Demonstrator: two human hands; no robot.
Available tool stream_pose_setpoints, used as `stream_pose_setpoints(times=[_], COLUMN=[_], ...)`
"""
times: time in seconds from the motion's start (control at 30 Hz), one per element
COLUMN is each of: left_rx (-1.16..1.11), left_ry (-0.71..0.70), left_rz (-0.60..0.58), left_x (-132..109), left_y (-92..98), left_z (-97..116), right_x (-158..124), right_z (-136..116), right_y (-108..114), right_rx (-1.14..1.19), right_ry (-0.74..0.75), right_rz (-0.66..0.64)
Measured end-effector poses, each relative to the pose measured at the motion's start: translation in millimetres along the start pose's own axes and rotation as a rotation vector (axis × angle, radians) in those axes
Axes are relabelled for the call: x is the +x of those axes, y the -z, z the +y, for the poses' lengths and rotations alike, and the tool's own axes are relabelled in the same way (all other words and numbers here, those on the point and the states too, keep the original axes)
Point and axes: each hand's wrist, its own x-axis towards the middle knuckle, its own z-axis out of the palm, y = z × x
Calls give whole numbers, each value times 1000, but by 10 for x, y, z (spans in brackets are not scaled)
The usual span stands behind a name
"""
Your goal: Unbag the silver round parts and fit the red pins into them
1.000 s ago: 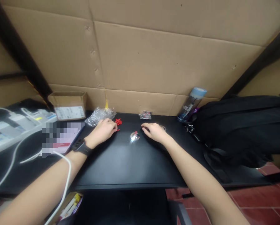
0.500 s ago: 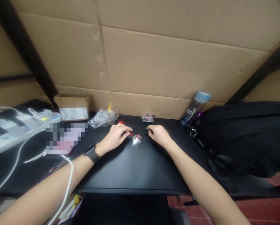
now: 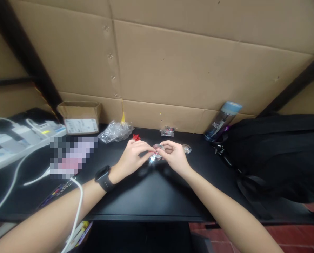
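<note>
My right hand (image 3: 174, 157) pinches a small, shiny round disc (image 3: 160, 146), held tilted over the tabletop. My left hand (image 3: 135, 154) meets it from the other side, thumb and forefinger closed on a thin red cord (image 3: 152, 151) at the disc's face. Fingers cover much of the cord, so I cannot tell whether it passes through the disc. Just under them a second shiny disc (image 3: 153, 159) lies on the table, catching bright light. Another round disc (image 3: 187, 149) rests right of my right hand. Behind my left hand is a little pile of red cords (image 3: 136, 137).
On the black table (image 3: 135, 202) stand a cardboard box (image 3: 80, 119), crumpled plastic bag (image 3: 115, 131), small clear packet (image 3: 167, 131) and water bottle (image 3: 222, 121). A black backpack (image 3: 278, 154) fills the right. Left are a power strip (image 3: 27, 147) and a white cable (image 3: 78, 207).
My hands have come together from apart. My right hand has moved left with the disc, and my left hand has moved slightly right with the red cord. The disc at right is now uncovered.
</note>
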Motion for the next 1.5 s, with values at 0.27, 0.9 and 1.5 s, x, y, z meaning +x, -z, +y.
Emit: stream_pose_setpoints(times=[0.27,0.9,1.5], left_rx=[95,-58,-810], left_ry=[-27,-16,443], left_rz=[88,69,-93], left_x=[-9,-22,8], left_y=[46,60,-91], left_z=[-20,56,-49], right_x=[-96,-57,-88], right_z=[-120,-31,-47], right_y=[-55,52,36], right_rx=[285,328,-207], right_ry=[-115,-138,358], right_rz=[-79,-293,-139])
